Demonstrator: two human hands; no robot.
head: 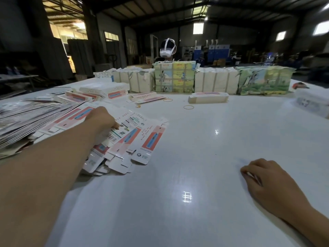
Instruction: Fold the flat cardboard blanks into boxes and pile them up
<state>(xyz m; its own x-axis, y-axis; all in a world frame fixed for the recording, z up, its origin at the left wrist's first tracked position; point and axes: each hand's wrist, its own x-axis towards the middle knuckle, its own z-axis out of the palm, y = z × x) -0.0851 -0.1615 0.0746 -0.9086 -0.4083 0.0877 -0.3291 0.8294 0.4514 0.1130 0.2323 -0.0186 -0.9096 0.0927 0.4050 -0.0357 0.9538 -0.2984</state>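
Your left hand (102, 120) pinches a blank (142, 138), centre left | your right hand (263, 177) rests loosely curled on the table (178, 175), lower right, holding nothing

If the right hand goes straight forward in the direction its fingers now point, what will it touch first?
The right hand rests on the white table, fingers curled, pointing left and a little away. In that line comes bare table, then probably the fanned flat blanks under the left hand, though depth is uncertain.
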